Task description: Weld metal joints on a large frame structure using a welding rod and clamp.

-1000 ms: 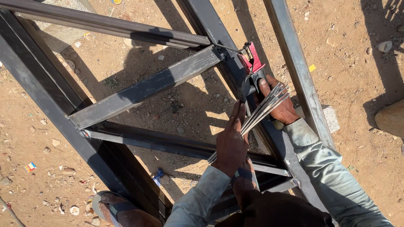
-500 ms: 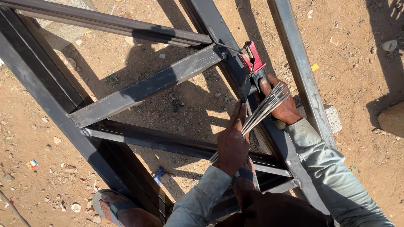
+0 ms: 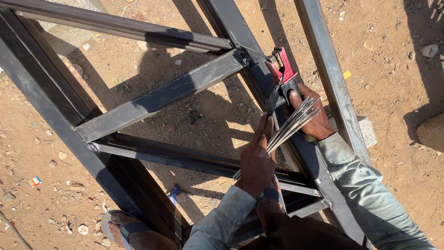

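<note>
Thin grey welding rods [image 3: 296, 125] lie bundled in the left hand's [image 3: 256, 162] closed fingers, spare, while the right hand [image 3: 311, 115] grips the red-jawed electrode holder [image 3: 281, 69] at the dark steel frame [image 3: 162, 95] joint.

A metal frame [image 3: 152, 99] lies on the dirt ground [image 3: 397, 74], its bars running out ahead of and to the left of both hands. The right hand [image 3: 311, 113] rests on a long bar beside the left hand [image 3: 256, 162], with a bundle of rods [image 3: 289, 129] between them and a clamp tool [image 3: 281, 69] just ahead of the right hand, at the joint where a slanted bar [image 3: 159, 96] meets that long bar. A sandalled foot [image 3: 127, 231] stands on the ground behind and left of the left hand, and a stone [image 3: 430, 132] lies well apart to the right of the right hand.
</note>
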